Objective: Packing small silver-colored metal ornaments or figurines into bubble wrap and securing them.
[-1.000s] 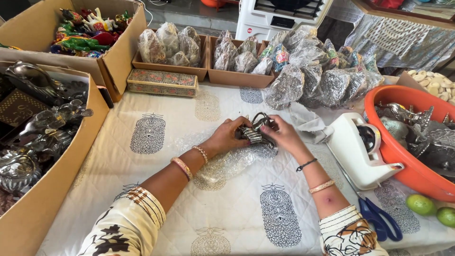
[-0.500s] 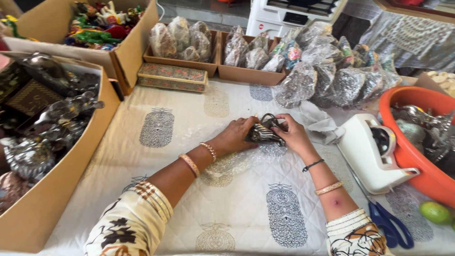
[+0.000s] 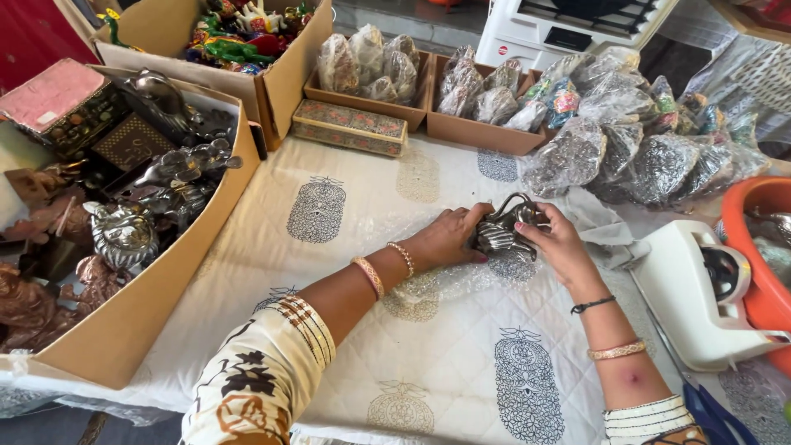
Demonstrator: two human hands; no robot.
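A small dark metal figurine (image 3: pixel 504 228) rests on a sheet of clear bubble wrap (image 3: pixel 449 280) spread over the white printed tablecloth (image 3: pixel 346 247). My left hand (image 3: pixel 445 239) presses against its left side, fingers curled around it. From the right, my right hand (image 3: pixel 556 243) grips the same figurine. Both wrists wear bangles.
A large cardboard box (image 3: pixel 156 297) of metal figurines stands at the left. Behind are a box of coloured toys (image 3: pixel 239 29), trays of wrapped items (image 3: pixel 371 70), a flat decorated box (image 3: pixel 350 128) and wrapped bundles (image 3: pixel 643 140). A white tape dispenser (image 3: pixel 700 297) and orange tub (image 3: pixel 762 247) sit right.
The view has shifted slightly and closer. Both hands stay on the figurine over the bubble wrap, with little movement.
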